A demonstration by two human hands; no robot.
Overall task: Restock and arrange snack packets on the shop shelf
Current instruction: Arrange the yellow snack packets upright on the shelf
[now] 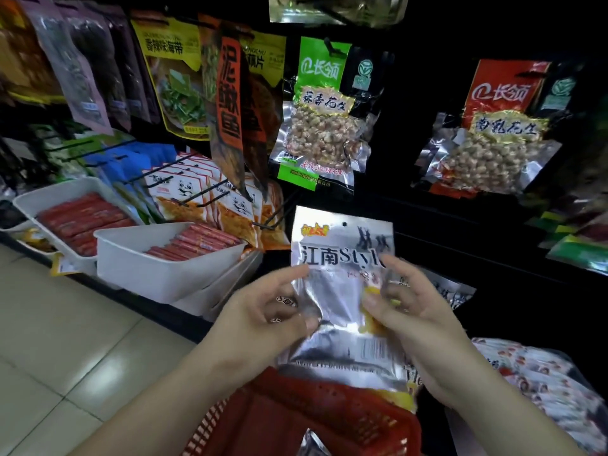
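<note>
- Step in hand: one silver packet (342, 245) is up out of the red basket (289, 419), and I'm holding it flat, print toward me, in front of the dark shelf. It isn't hung yet.
- My left hand (263, 311) is clamped on the packet's left edge, thumb and fingers pinching the foil.
- My right hand (411, 311) pinches the right edge the same way. Yellow snack shows through the clear window by my thumb.
- The packet is upright in mid-air between both hands, bottom edge just over the basket rim. Its hang hole (344, 224) is at the top and uncovered.
- Next move, my guess: find the peg for this product and thread the hole onto it. That needs one hand higher near the hole and the top edge kept taut.
- More silver packets of the same print (455, 296) sit just behind my right hand, so the spot is likely low right. It's too dark to see a peg there.
- Around: green peanut packet (324, 116) hangs above, red peanut packet (496, 126) to its right, panda packets (194, 189) on black pegs (275, 214) to the left.
- White trays (158, 271) of red sausages sit low left, near my left hand.
- In the way: the pegs poke out near the packet's top left corner and could snag the foil. The basket is crowding below.
</note>
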